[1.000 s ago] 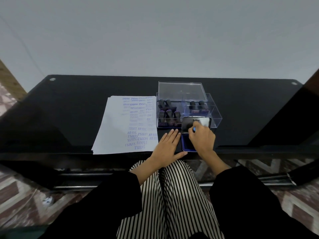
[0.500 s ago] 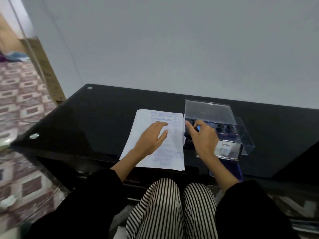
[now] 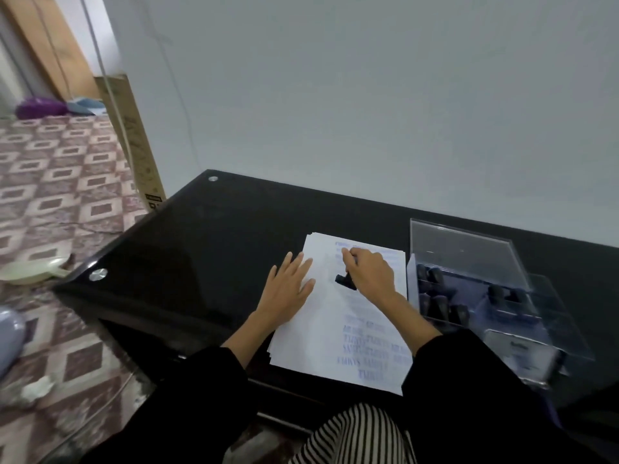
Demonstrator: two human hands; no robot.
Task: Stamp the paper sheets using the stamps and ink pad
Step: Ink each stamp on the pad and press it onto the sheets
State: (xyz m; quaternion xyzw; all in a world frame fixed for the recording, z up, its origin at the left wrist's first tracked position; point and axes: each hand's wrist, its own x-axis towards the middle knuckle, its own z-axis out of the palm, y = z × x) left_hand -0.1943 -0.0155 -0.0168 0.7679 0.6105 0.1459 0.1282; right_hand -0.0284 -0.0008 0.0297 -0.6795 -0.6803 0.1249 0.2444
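A stack of white paper sheets (image 3: pixel 330 333) lies on the black glass table (image 3: pixel 207 236), with blue stamp marks along its right side and near edge. My left hand (image 3: pixel 288 289) rests flat on the left edge of the sheets, fingers straight. My right hand (image 3: pixel 368 274) grips a dark stamp (image 3: pixel 345 280) and holds it down on the middle of the top sheet. The ink pad (image 3: pixel 522 356) lies open at the right, blurred, with its lid up.
A clear plastic box (image 3: pixel 469 256) with its lid raised stands right of the sheets and holds several dark stamps (image 3: pixel 438 304). The wall runs behind the table. Left of the table are patterned floor tiles, a tall cardboard box (image 3: pixel 134 145) and a pale green dish (image 3: pixel 30 269).
My right hand left the ink pad and box and came onto the sheet with a stamp. My left hand slid from the table edge onto the paper. The view swung left.
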